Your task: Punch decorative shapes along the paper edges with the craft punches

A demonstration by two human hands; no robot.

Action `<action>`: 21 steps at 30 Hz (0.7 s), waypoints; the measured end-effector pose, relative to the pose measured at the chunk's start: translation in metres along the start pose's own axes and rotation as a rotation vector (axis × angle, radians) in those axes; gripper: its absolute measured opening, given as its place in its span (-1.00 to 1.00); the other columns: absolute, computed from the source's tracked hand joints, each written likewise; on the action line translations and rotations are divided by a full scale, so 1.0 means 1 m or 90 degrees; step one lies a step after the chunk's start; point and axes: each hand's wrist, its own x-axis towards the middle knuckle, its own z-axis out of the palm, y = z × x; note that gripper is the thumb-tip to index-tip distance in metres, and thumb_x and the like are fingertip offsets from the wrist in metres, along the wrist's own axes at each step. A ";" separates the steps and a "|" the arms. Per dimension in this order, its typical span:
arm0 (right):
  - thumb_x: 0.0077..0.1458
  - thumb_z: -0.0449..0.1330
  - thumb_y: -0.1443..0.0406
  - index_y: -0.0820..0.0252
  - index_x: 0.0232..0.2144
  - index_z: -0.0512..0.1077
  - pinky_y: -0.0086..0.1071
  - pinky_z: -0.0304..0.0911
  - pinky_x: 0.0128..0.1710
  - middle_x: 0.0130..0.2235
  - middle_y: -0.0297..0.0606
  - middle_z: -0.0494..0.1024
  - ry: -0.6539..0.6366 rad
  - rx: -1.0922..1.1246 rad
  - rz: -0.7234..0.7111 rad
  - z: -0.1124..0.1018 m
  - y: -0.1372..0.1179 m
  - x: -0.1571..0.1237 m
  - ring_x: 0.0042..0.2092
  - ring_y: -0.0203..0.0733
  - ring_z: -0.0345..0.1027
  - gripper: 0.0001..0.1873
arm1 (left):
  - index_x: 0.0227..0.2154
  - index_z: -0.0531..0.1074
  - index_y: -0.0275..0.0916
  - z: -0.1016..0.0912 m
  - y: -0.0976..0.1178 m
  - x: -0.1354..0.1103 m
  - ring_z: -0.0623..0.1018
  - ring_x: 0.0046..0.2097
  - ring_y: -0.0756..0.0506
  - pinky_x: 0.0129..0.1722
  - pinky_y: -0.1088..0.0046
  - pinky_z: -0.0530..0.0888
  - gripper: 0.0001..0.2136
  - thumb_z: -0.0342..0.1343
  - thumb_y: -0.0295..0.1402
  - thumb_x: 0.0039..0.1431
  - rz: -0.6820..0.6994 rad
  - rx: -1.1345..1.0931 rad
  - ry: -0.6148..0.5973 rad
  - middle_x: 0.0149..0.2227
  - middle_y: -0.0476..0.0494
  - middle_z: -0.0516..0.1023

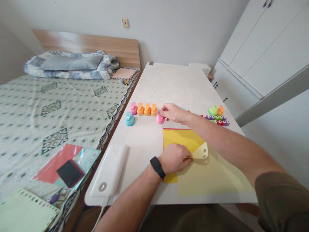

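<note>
The right hand is pinching a pink plastic craft punch in its fingertips, while the curled left hand is pressing a yellow paper sheet onto a pale yellow sheet, keeping both from shifting.

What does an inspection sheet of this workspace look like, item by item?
Surface: white table, papers and punches on it.
Job's things: pink craft punch, orange craft punches, teal craft punch, yellow paper over pale yellow sheet.
Clutter: black phone on red paper, on the bed.
Hands: right hand pinches the pink punch; left hand rests on the yellow paper.
Cables: white cable from white power bank, leaving the table edge.
Surroundings: bed, white wardrobe.
</note>
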 end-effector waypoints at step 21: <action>0.28 0.15 0.06 0.17 -0.44 0.47 -0.37 0.16 -0.38 -0.37 -0.16 0.58 0.023 -0.273 0.011 0.100 -0.021 0.081 -0.32 -0.17 0.42 -0.64 | -0.41 0.57 -0.25 0.000 -0.003 -0.003 0.61 -0.30 -0.09 -0.35 0.42 0.36 -0.78 0.11 -0.31 0.29 0.006 0.032 0.015 -0.33 -0.14 0.66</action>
